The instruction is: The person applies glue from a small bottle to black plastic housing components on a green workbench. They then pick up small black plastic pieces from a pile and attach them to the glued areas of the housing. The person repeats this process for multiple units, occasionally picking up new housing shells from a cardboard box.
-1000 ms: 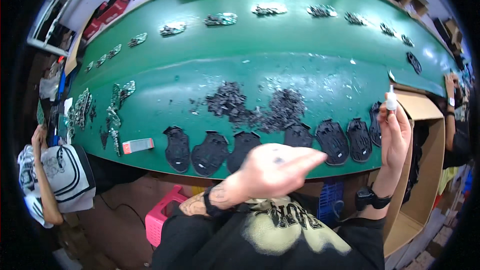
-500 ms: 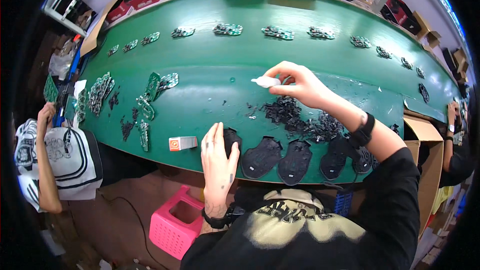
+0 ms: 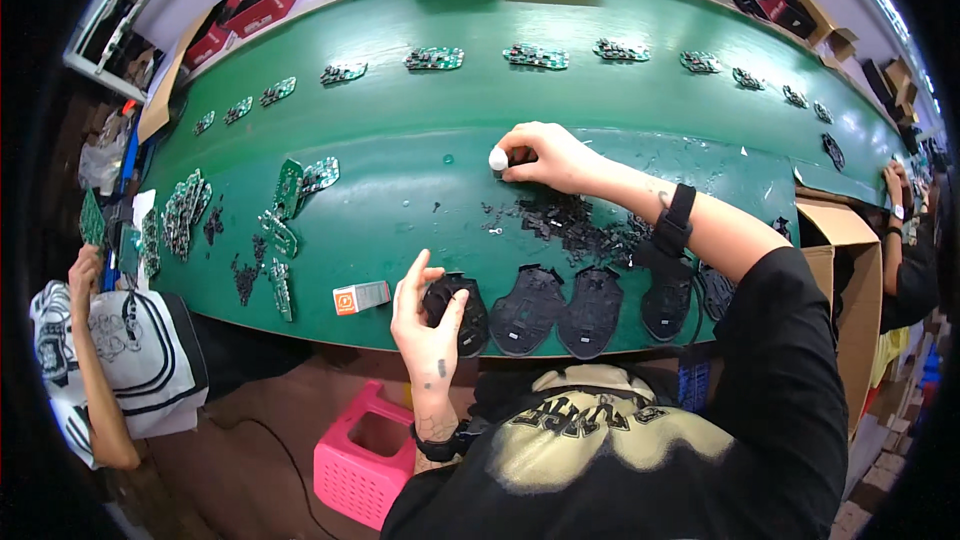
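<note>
My right hand [image 3: 558, 158] is closed around a small white bottle [image 3: 498, 158], which stands roughly upright at the table surface beyond the loose black pieces. My left hand [image 3: 428, 328] is at the near edge, thumb and fingers spread apart beside a black plastic shell [image 3: 470, 325]. The hand partly covers that shell, so I cannot tell whether they touch. To its right lie more flat black shells [image 3: 527, 310] in a row along the edge. A heap of small black parts [image 3: 575, 228] lies between the shells and my right hand.
Green circuit boards [image 3: 434, 59] form a line across the green table [image 3: 370, 140]. Stacked boards [image 3: 185, 215] and an orange-and-white box [image 3: 361, 297] lie left. An open carton [image 3: 838, 225] stands right, a pink stool [image 3: 365, 460] below. Co-workers' hands [image 3: 85, 270] show at both sides.
The white bottle has turned from lying sideways to upright, and my right hand has lowered it to the table. My left hand has lifted off the shell and spread its fingers. The view has shifted slightly.
</note>
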Action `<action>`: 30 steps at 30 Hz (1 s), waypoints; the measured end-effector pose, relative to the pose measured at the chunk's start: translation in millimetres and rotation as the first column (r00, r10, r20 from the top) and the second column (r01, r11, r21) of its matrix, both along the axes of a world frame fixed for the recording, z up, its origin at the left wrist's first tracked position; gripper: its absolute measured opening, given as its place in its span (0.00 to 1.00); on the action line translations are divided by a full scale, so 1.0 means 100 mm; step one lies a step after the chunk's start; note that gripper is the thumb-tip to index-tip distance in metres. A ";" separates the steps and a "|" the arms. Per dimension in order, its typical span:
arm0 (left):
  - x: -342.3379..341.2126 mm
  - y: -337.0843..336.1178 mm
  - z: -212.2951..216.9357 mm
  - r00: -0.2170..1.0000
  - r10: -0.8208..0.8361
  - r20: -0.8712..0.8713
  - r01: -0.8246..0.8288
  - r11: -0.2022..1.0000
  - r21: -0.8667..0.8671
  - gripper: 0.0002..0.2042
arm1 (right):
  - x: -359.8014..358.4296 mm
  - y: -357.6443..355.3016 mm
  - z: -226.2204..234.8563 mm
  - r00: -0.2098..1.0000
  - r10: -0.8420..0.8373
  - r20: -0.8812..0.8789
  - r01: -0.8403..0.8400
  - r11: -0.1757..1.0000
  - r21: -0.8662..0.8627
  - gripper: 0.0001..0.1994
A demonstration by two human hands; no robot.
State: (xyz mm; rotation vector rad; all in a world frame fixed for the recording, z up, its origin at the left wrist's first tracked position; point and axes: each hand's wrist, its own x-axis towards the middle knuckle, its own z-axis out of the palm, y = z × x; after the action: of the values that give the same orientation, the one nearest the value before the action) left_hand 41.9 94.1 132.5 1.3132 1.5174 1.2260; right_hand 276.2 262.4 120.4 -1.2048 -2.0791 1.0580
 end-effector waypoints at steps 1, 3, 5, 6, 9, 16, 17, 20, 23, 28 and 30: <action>0.05 0.00 0.04 0.998 0.012 0.057 -0.013 1.000 0.014 0.26 | 0.05 0.00 -0.08 1.000 -0.006 -0.013 0.007 0.997 0.081 0.16; -0.02 0.03 0.04 0.993 -0.006 0.118 0.011 0.999 -0.042 0.26 | 0.07 -0.01 -0.04 1.000 -0.027 0.005 0.027 0.995 0.099 0.18; 0.01 0.11 0.06 0.963 -0.035 0.266 0.042 0.999 -0.022 0.24 | 0.21 0.01 0.07 0.997 -0.069 0.033 0.063 0.986 0.156 0.21; 0.03 0.14 0.07 0.945 -0.048 0.322 0.067 0.997 -0.048 0.23 | 0.30 -0.02 0.24 0.990 -0.138 0.037 0.133 0.984 0.117 0.18; 0.07 0.20 0.17 0.878 -0.096 0.469 0.158 0.983 -0.096 0.21 | 0.75 -0.16 0.46 0.965 -0.154 0.212 0.135 0.985 0.104 0.14; 0.26 0.35 0.05 0.721 -0.184 0.667 0.335 0.937 -0.103 0.21 | 1.04 -0.68 0.21 0.933 -0.177 0.314 0.169 0.984 0.053 0.10; 0.30 0.35 0.04 0.695 -0.181 0.696 0.348 0.931 -0.106 0.21 | 1.04 -0.69 0.18 0.939 -0.176 0.296 0.175 0.984 0.032 0.10; 0.36 0.33 0.02 0.709 -0.195 0.678 0.381 0.915 -0.135 0.20 | 1.03 -0.70 0.11 0.955 -0.186 0.232 0.173 0.982 0.073 0.08; 0.44 0.33 0.01 0.754 -0.139 0.642 0.302 0.941 -0.151 0.18 | 1.01 -0.68 0.15 0.952 -0.157 0.264 0.146 0.987 0.062 0.06; 0.57 0.37 0.04 0.867 -0.177 0.465 0.267 0.954 -0.135 0.19 | 0.71 -1.00 0.59 0.962 -0.173 -0.212 0.092 0.933 -0.347 0.04; 0.62 0.39 0.00 0.876 -0.186 0.445 0.257 0.961 -0.102 0.19 | 0.55 -1.18 0.72 0.941 -0.066 -0.332 -0.012 0.973 -0.229 0.03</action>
State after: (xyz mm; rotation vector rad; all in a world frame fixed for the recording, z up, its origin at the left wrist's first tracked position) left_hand 104.3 133.0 132.0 0.9948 1.0871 1.1295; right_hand 330.8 144.8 192.0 -1.0623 -1.7075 1.4129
